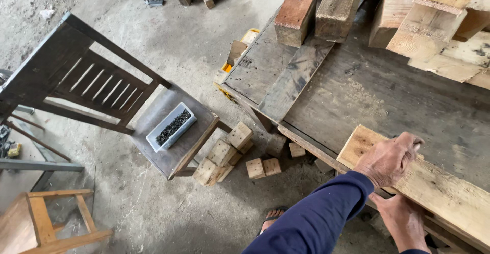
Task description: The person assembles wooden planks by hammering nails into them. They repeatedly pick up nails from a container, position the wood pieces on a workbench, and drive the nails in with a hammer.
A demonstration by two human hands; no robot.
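- On the near edge of the dark, scuffed wooden tabletop (pixel 388 106) lies a pale, rough-sawn wooden plank (pixel 449 193), running lengthwise along that edge with its sawn end toward the dark wooden chair (pixel 102 91).
- Upper of the two hands in view, most likely the left hand (pixel 389 158), rests palm down on the plank's end, fingers (pixel 412 143) curled over the far edge and pressing on it rather than wrapped around.
- Closer to the camera, the right hand (pixel 403 221) sits at the plank's near edge, thumb against the side; I cannot tell whether its fingers close under the board, since the underside is hidden.
- Judging by its thickness and length, the plank looks stiff and fairly heavy, unlikely to flex; the rough surface should give good grip but may shed splinters.
- A sound hold seems to be both long edges near the end, one hand per side, keeping clear of the chipped corner.
- Left of the tabletop, the chair carries a white rectangular tray of dark nails (pixel 171 126).
- Between chair and tabletop, small pale wooden blocks (pixel 224 152) lie scattered on the concrete floor (pixel 168 34).
- At the tabletop's far side rest thick timber beams (pixel 423 19).
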